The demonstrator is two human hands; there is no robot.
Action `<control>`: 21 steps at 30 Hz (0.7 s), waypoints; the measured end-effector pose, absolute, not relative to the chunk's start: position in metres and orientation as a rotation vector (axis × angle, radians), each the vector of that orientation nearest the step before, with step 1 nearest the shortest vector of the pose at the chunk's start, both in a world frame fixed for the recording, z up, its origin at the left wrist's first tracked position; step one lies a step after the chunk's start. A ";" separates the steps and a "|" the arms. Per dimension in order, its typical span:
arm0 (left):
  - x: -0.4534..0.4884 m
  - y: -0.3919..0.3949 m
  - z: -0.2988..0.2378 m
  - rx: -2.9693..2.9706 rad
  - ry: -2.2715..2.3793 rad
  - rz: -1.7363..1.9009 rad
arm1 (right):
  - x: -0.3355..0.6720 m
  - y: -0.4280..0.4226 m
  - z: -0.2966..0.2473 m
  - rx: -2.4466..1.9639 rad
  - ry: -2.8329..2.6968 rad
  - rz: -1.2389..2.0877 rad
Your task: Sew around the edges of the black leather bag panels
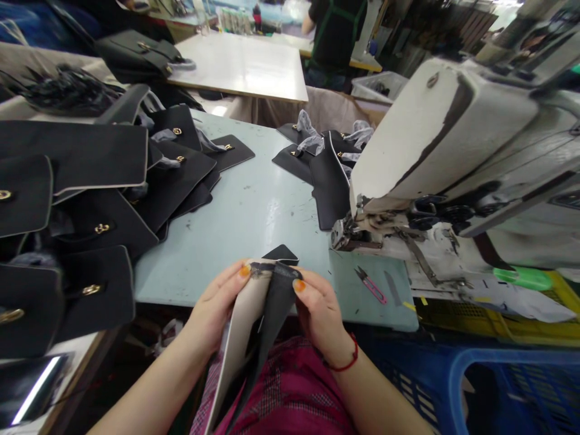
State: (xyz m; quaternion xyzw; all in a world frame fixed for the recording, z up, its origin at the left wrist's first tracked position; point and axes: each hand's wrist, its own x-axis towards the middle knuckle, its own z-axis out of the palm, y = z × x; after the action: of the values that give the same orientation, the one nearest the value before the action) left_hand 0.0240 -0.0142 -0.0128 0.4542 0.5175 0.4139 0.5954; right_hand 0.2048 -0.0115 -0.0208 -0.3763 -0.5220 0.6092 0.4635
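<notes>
Both my hands grip a black leather bag piece (277, 314) over my lap, at the table's front edge. My left hand (222, 302) pinches its pale beige side near the top, thumb on the front. My right hand (319, 305) pinches the dark side, thumb pressed on the top corner. Between the hands the two layers meet at the top and spread apart lower down. A black corner (283, 252) pokes out beyond the held edge, over the tabletop. The fingers behind the piece are hidden.
Black bag panels with gold clasps (90, 229) are heaped at left. More black pieces (330, 181) lie beside the white sewing machine (421, 133) at right. Pink thread snips (371, 285) rest on the pale blue table (267, 199). A blue crate (507, 356) stands at lower right.
</notes>
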 end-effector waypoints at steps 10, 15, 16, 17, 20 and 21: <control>0.078 -0.030 0.023 2.351 0.999 0.742 | 0.250 -0.064 0.019 -1.104 -1.443 1.389; 0.110 -0.060 -0.021 2.657 1.046 0.561 | 0.250 -0.087 -0.024 -1.145 -0.901 1.507; 0.112 -0.068 -0.030 2.682 1.050 0.548 | 0.247 -0.089 -0.035 -1.166 -0.818 1.497; 0.113 -0.075 -0.039 2.701 1.038 0.539 | 0.245 -0.089 -0.046 -1.193 -0.766 1.474; 0.103 -0.091 -0.049 2.700 0.911 0.583 | 0.242 -0.082 -0.071 -1.329 -0.771 1.300; 0.097 -0.091 -0.046 2.659 0.868 0.612 | 0.242 -0.078 -0.076 -1.367 -0.807 1.228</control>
State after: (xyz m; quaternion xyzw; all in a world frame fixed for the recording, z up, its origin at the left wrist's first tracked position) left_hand 0.0973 -0.0909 -0.0461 0.9197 0.3001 0.2118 0.1388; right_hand 0.2423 -0.0782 -0.0761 -0.5746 -0.3392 0.5159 0.5373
